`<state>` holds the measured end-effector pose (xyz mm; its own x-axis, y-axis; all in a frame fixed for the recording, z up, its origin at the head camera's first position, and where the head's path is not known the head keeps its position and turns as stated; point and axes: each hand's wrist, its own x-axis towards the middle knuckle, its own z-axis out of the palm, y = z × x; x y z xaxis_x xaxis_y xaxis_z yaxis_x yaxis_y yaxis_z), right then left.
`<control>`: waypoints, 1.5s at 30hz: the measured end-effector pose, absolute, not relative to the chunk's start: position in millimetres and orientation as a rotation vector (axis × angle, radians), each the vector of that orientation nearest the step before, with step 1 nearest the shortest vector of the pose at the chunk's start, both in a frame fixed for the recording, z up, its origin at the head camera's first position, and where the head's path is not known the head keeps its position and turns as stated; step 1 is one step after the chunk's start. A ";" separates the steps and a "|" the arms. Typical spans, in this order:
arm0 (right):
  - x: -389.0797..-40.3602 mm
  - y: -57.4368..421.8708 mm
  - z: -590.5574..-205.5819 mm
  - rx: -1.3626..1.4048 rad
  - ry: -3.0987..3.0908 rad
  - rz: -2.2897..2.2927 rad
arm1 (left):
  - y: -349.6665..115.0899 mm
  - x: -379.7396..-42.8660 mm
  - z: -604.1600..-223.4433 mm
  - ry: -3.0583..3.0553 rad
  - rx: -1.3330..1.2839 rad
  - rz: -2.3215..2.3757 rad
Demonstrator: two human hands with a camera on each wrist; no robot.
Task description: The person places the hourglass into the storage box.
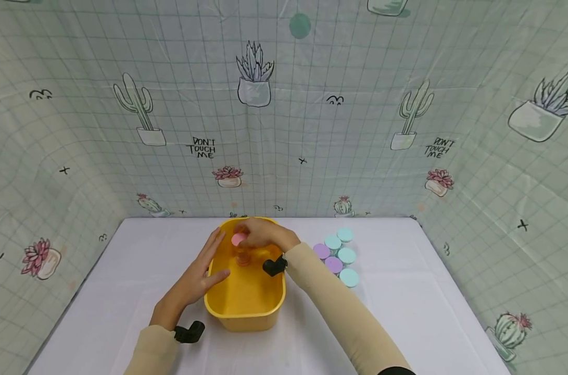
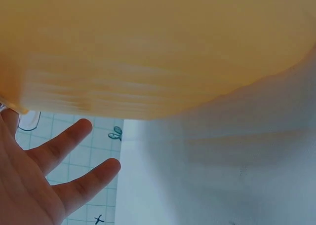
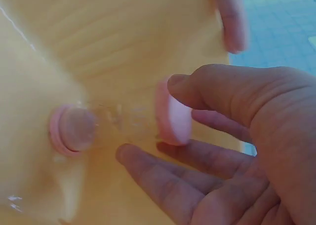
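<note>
My right hand [image 1: 260, 233] reaches inside a yellow plastic bin [image 1: 243, 315]. Its thumb and fingers pinch the pink lid [image 3: 178, 119] of a small clear jar [image 3: 131, 117]. Beyond the jar's far end, in the right wrist view, a second pink ring-shaped piece [image 3: 58, 131] shows low in the bin. My left hand [image 1: 200, 278] lies along the bin's left rim, thumb over the inner side. In the left wrist view its fingers [image 2: 86, 179] stretch out straight and spread beside the bin's outer wall.
Right of the bin stands a cluster of small jars, several with light blue lids [image 1: 346, 255] and two with purple lids [image 1: 333, 264]. They sit on a white-covered table [image 1: 391, 312]. A cactus-print curtain [image 1: 284, 130] rises behind and at both sides.
</note>
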<state>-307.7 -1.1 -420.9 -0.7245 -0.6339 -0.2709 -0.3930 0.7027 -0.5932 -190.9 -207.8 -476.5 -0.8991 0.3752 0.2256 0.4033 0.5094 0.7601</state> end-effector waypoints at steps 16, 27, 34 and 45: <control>-287.6 71.9 -387.3 -0.876 2.601 -1.132 | -206.6 -191.2 -479.1 -2.695 -0.669 -1.375; -271.3 124.0 -395.2 -0.699 2.845 -1.125 | -206.1 -190.5 -478.8 -2.696 -0.645 -1.374; -268.9 166.7 -415.8 -0.556 2.928 -1.022 | -205.6 -190.0 -479.1 -2.705 -0.644 -1.370; -269.7 231.9 -450.1 -0.366 2.907 -0.921 | -207.6 -192.4 -477.1 -2.717 -0.656 -1.398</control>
